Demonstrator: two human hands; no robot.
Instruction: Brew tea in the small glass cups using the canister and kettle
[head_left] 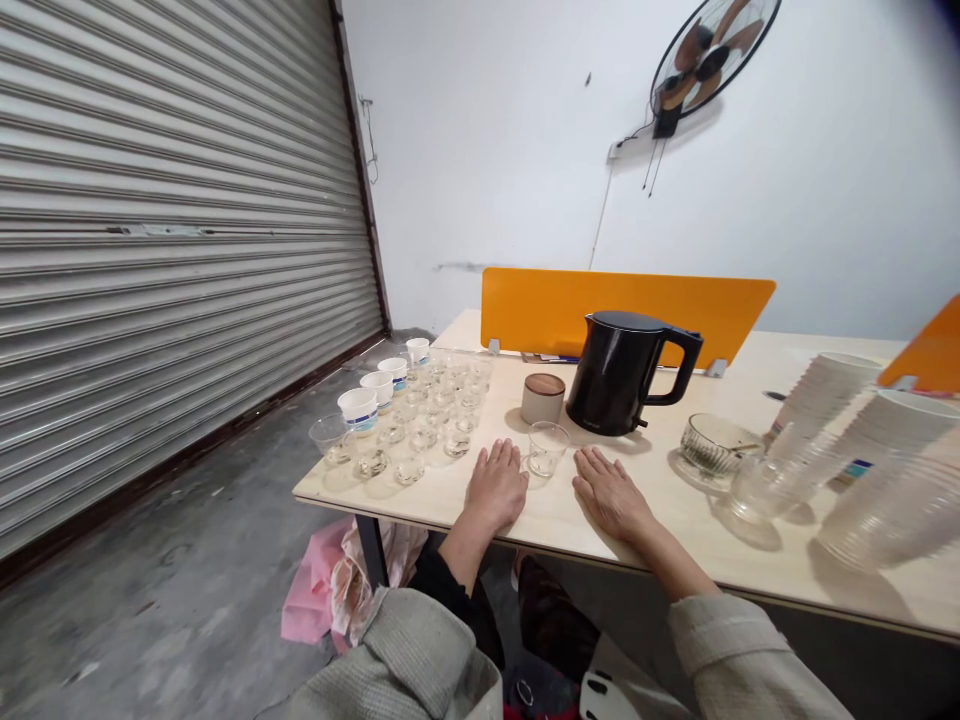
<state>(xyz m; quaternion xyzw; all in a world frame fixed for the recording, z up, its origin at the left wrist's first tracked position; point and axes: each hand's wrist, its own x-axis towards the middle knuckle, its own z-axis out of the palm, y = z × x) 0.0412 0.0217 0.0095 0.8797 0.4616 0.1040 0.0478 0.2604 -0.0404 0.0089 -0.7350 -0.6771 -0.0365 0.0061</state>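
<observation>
My left hand (498, 487) lies flat on the light wooden table (660, 540), palm down and holding nothing. My right hand (609, 494) rests flat in the same way, fingers stretched out. Between them stands a clear plastic cup (547, 450) with a little dark matter at its bottom. Behind the cup is a round grey canister (542, 400) with a wooden lid. A black electric kettle (619, 375) stands behind my right hand, its handle to the right. Left of my left hand, several clear cups (424, 432) stand in rows, with small dark bits in the nearer ones.
Several white paper cups (358, 408) line the table's left side. To the right sit a ribbed glass bowl (712, 445) with a spoon, stacked clear cups (892, 510) and stacked paper cups (825, 385). An orange divider (555, 310) runs behind the kettle. Pink bags (322, 585) lie below.
</observation>
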